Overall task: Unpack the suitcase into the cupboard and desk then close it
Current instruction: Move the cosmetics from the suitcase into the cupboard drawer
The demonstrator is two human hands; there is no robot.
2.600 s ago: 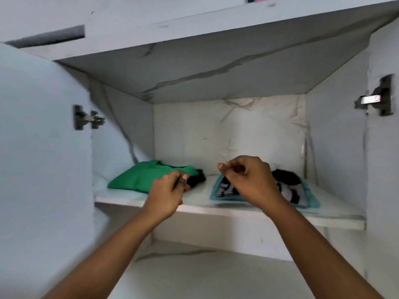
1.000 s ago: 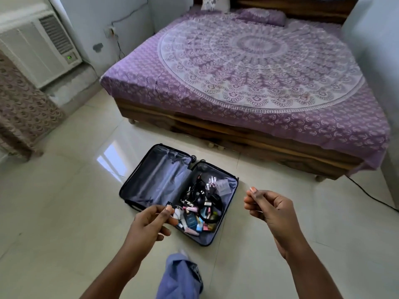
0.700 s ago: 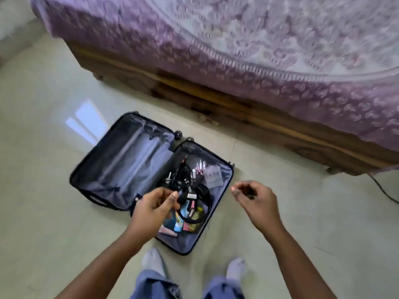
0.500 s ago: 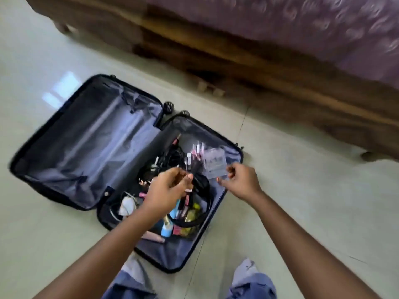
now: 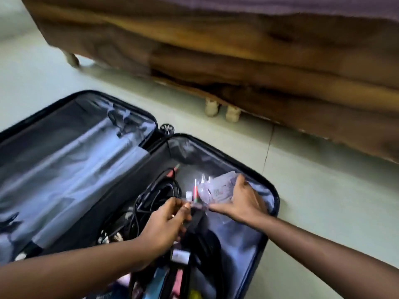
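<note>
Right hand (image 5: 239, 201) — fingers spread and curled over the edge of a clear crinkled plastic pouch (image 5: 216, 189), gripping it at the far right corner of the filled half of the open black hard-shell suitcase (image 5: 272, 190). Left hand (image 5: 166, 223) — fingertips pinched together on a small item beside the pouch's near corner; what exactly it pinches is too blurred to name. The pouch looks light, soft and slippery, and its contents may shift; a grip across the sealed edge, as the right hand takes, seems safer than one on the loose film. Just left of the pouch stand several small clear vials or tubes (image 5: 195, 186), at least three, probably fragile. Left of these lies one tangle of black cables (image 5: 155, 197), limp and likely to snag on neighbours when lifted — best gathered as a bundle. Near the bottom edge sit further small coloured articles (image 5: 159, 279), blurred beyond counting. The suitcase has two halves: the left, lined in grey fabric (image 5: 64, 165), shows no contents; the right holds everything. One suitcase wheel (image 5: 166, 128) shows at the hinge. Beyond, on the pale tiled floor (image 5: 323, 190), stands one wooden bed frame (image 5: 237, 61).
</note>
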